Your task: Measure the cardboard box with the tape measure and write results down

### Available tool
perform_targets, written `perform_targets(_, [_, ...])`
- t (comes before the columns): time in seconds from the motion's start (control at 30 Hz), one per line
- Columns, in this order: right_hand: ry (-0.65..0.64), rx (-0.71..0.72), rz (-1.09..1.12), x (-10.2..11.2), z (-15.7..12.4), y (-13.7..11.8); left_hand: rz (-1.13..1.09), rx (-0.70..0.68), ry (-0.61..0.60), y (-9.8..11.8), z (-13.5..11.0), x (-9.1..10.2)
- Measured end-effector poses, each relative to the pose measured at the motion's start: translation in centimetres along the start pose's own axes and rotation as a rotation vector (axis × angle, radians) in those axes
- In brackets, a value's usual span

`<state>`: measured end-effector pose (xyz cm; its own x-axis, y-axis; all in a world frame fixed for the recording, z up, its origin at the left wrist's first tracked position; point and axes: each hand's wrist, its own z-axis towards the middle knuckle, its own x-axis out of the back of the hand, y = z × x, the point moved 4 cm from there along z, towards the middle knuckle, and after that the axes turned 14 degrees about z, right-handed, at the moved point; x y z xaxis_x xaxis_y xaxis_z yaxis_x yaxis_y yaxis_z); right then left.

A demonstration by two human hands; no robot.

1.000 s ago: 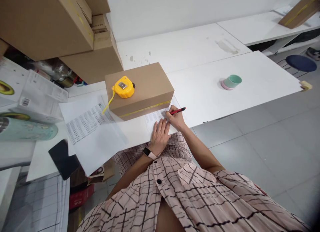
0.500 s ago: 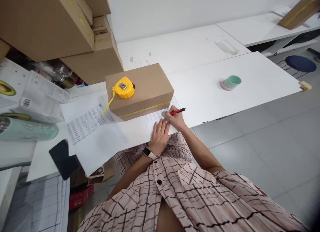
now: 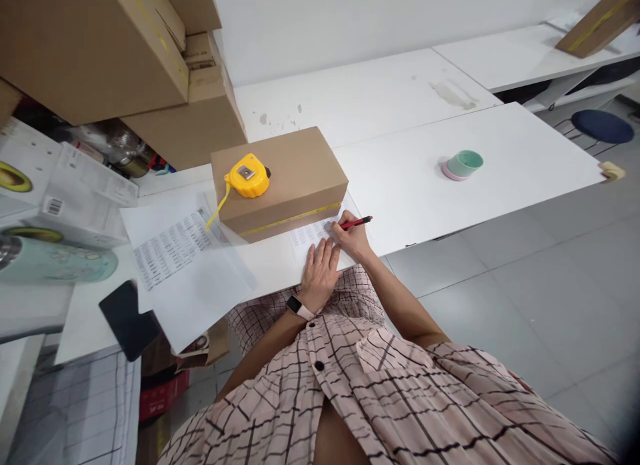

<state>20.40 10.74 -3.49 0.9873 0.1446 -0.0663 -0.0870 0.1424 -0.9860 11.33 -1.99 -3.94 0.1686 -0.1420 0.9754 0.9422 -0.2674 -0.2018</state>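
My right hand (image 3: 351, 237) is closed around a red and black pen (image 3: 357, 223), its writing end hidden by the fingers over a printed sheet (image 3: 306, 237). Flat on the lower part of that sheet lies my left hand (image 3: 321, 271), fingers stretched out, close beside the right. A closed cardboard box (image 3: 295, 165) stands just beyond both hands and covers part of the sheet. On top of the box, at its left end, rests a yellow tape measure (image 3: 249, 177) with a short length of tape hanging over the edge.
Loose printed papers (image 3: 200, 278) and a black phone-like object (image 3: 129, 320) lie to the left, partly past the table edge. A light green bottle (image 3: 60, 258) lies farther left. Large cartons (image 3: 100, 51) are stacked behind. A green cup (image 3: 465, 163) stands on the white table (image 3: 400, 191).
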Motion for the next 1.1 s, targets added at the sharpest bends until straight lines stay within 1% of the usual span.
perform_targets(0.43, [-0.002, -0.006, -0.011, -0.1, 0.1, 0.1, 0.005, -0.006, 0.017, 0.0, -0.1, 0.0])
perform_targets(0.5, [0.016, 0.002, -0.025, -0.1, 0.1, 0.0, -0.004, -0.003, 0.010, 0.0, 0.0, 0.0])
perform_targets(0.57, [0.073, 0.025, -0.051, 0.4, -0.2, -0.3, -0.019, 0.002, 0.008, -0.1, 0.0, -0.1])
perform_targets(0.67, [0.165, 0.075, -0.141, 2.2, -0.8, -0.6, -0.067, 0.009, 0.024, 0.0, 0.0, -0.2])
perform_targets(0.73, [0.166, 0.147, -0.286, 3.5, -1.2, -0.7, -0.144, 0.018, 0.039, -0.2, -0.2, 0.1])
perform_targets(0.77, [0.157, 0.185, -0.384, 4.1, -1.3, -0.7, -0.196, 0.032, 0.059, -0.5, -0.2, 0.6])
perform_targets(0.8, [0.141, 0.215, -0.493, 4.6, -1.3, -0.6, -0.250, 0.055, 0.101, -1.1, -0.3, 1.4])
perform_targets(0.87, [0.110, 0.232, -0.695, 5.2, -1.1, -0.2, -0.336, 0.134, 0.256, -3.2, -0.3, 3.9])
perform_targets(0.93, [0.074, 0.224, -0.823, 5.2, -0.8, 0.1, -0.364, 0.253, 0.463, -6.7, -0.2, 7.0])
perform_targets(1.0, [0.048, 0.236, -0.875, 4.8, -0.6, 0.3, -0.338, 0.396, 0.626, -10.9, 0.3, 9.8])
perform_targets(1.03, [0.047, 0.245, -0.878, 4.7, -0.6, 0.3, -0.318, 0.465, 0.673, -13.0, 0.7, 10.7])
perform_targets(1.07, [0.053, 0.253, -0.870, 4.7, -0.6, 0.3, -0.300, 0.522, 0.687, -15.1, 1.3, 11.4])
perform_targets(1.1, [0.069, 0.257, -0.852, 4.7, -0.7, 0.2, -0.287, 0.565, 0.674, -16.9, 2.0, 11.8])
